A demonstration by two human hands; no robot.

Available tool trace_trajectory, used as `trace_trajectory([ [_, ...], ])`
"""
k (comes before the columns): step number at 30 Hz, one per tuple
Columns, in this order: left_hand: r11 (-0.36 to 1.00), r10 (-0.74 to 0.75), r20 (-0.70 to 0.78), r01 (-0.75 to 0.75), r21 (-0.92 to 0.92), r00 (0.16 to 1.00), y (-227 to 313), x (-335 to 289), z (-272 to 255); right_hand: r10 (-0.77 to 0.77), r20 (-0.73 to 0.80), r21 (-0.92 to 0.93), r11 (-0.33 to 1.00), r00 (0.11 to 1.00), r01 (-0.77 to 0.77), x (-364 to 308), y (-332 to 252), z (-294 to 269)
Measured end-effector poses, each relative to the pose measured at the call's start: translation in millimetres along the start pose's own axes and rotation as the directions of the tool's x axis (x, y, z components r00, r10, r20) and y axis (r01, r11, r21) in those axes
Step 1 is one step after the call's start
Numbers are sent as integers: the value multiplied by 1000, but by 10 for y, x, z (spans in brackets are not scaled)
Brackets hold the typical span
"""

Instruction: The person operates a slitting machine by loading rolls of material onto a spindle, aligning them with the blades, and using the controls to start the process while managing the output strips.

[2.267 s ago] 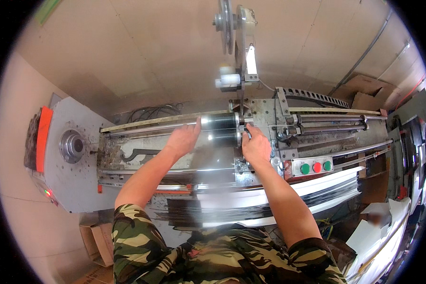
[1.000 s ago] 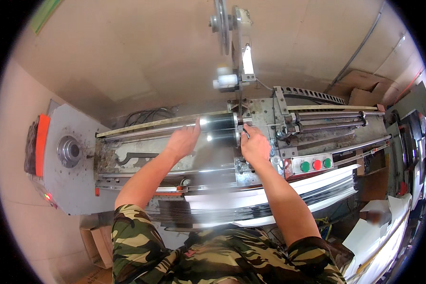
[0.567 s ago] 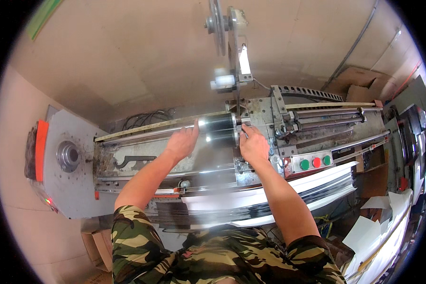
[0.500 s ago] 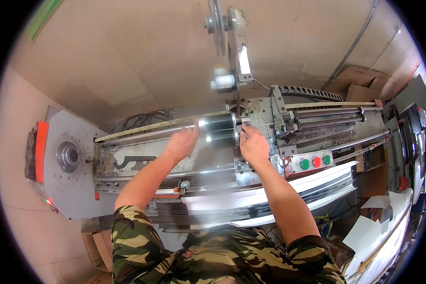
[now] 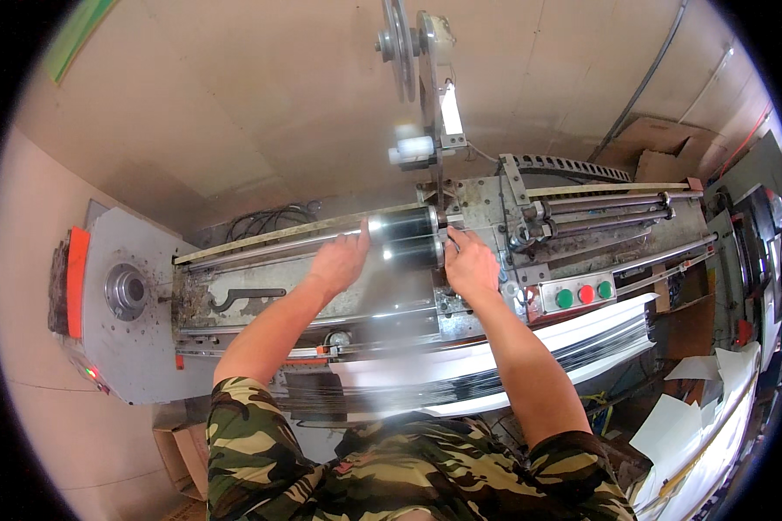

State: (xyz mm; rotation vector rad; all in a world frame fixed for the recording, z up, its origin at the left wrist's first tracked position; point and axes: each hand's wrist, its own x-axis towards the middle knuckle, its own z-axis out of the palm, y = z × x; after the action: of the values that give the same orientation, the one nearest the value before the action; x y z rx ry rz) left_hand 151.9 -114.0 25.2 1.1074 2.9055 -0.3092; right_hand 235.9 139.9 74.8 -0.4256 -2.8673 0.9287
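Head view
Left hand (image 5: 341, 260): palm laid against the left end of the dark roller (image 5: 406, 237); fingers spread flat and open, touching it without clasping.
Right hand (image 5: 470, 265): at the right end of the roller; fingers curled down around something at that end, though what they clasp cannot be told.
Dark roller: two shiny black cylinders lying side by side across the middle of the grey machine (image 5: 321, 295), between both hands.
Button panel (image 5: 579, 294): green, red and green buttons, just right of the right hand.
White strips (image 5: 495, 365): long stack lying along the machine's near edge, under the forearms.
Pulley wheel (image 5: 400, 35): upright above the roller.
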Motion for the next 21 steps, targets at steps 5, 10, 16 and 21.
trace_trajectory([
  [5,1000,5,-19,-5,-21,1000,3,5,-2,81,78,-25,997,994,-80,32,-45,-52],
  [10,1000,4,-11,-4,-17,1000,4,13,-48,62,81,-39,998,995,-59,54,-39,-42],
  [16,1000,4,-21,-4,9,1000,13,8,-15,28,125,-97,995,992,-16,36,-65,-115],
  [21,1000,-9,-19,10,7,1000,23,-10,-36,21,134,-144,990,991,-2,28,-56,-89],
])
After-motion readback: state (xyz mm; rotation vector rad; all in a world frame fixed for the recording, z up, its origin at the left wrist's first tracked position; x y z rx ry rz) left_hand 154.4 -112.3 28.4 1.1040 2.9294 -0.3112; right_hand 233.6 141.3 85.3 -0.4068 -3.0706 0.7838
